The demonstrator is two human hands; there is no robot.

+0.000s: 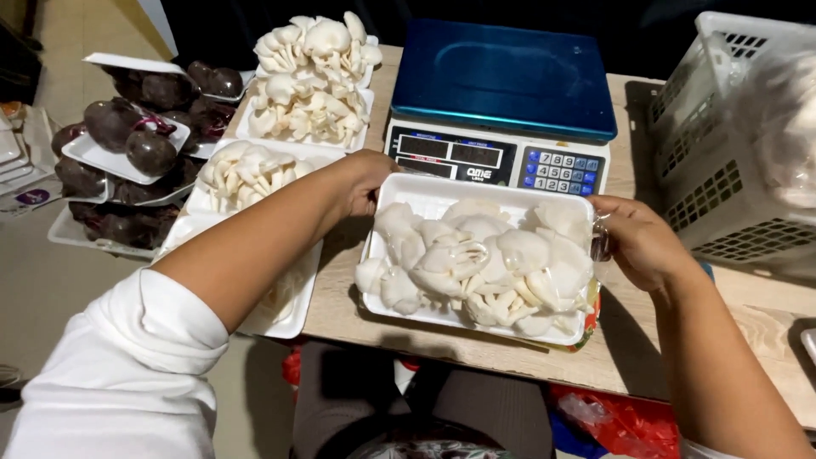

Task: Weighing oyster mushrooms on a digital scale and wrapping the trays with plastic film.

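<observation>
A white foam tray (425, 194) filled with white oyster mushrooms (476, 259) lies on the wooden table (633, 348), covered in clear plastic film. My left hand (361, 180) grips the tray's left rim. My right hand (642, 242) holds the tray's right edge, pinching the film there. A digital scale (501, 110) with a blue pan stands right behind the tray.
Several more trays of oyster mushrooms (306, 76) are stacked to the left of the scale. Further left are trays of dark purple round vegetables (136, 136). A white plastic basket (739, 136) stands at the right. Red plastic (620, 421) shows under the table.
</observation>
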